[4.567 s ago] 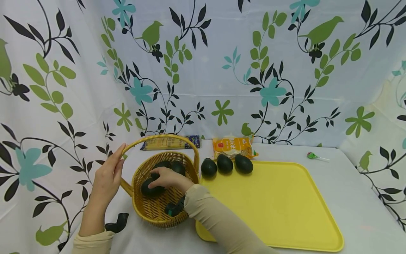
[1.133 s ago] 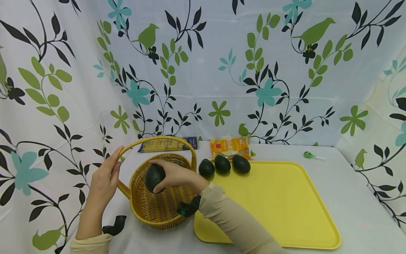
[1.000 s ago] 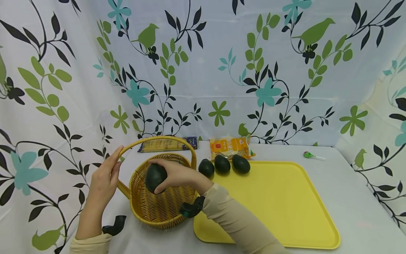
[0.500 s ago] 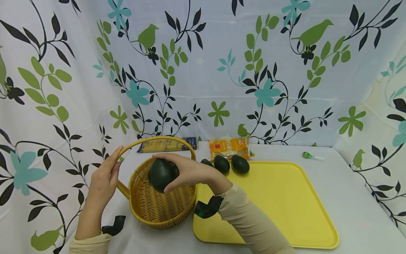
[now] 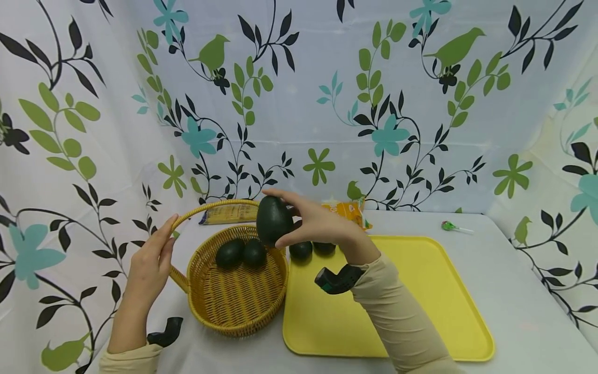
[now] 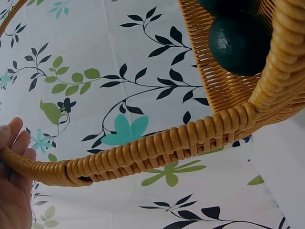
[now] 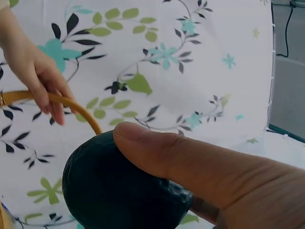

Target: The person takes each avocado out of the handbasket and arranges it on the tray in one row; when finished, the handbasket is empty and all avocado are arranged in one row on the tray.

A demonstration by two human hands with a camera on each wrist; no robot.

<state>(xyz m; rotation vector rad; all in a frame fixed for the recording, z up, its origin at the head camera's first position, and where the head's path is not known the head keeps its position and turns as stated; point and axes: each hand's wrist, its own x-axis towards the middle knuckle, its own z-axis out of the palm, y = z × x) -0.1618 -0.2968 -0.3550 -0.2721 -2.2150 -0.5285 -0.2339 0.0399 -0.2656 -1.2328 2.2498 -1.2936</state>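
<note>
My right hand [image 5: 322, 223] pinches a dark green avocado [image 5: 273, 221] between thumb and fingers, raised above the right rim of the wicker basket [image 5: 233, 306]. In the right wrist view the thumb [image 7: 157, 148] presses on the avocado [image 7: 119, 186]. My left hand [image 5: 150, 265] holds the left side of the basket's arched handle [image 5: 210, 206], and the left wrist view shows its fingers [image 6: 16, 138] around the handle [image 6: 157, 150]. Inside the basket lie two more avocados, one on the left [image 5: 230, 253] and one on the right [image 5: 254, 253].
A yellow tray [image 5: 397, 311] lies right of the basket. Avocados [image 5: 300, 251] sit at its back left corner, partly hidden by my right hand. Behind are an orange snack packet [image 5: 350, 212] and a long yellow-and-blue packet [image 5: 231, 214]. A lollipop [image 5: 450, 226] lies at the back right.
My right hand has lifted an avocado out of the basket and carried it up and right, uncovering the two avocados inside. The left hand keeps its hold on the handle.
</note>
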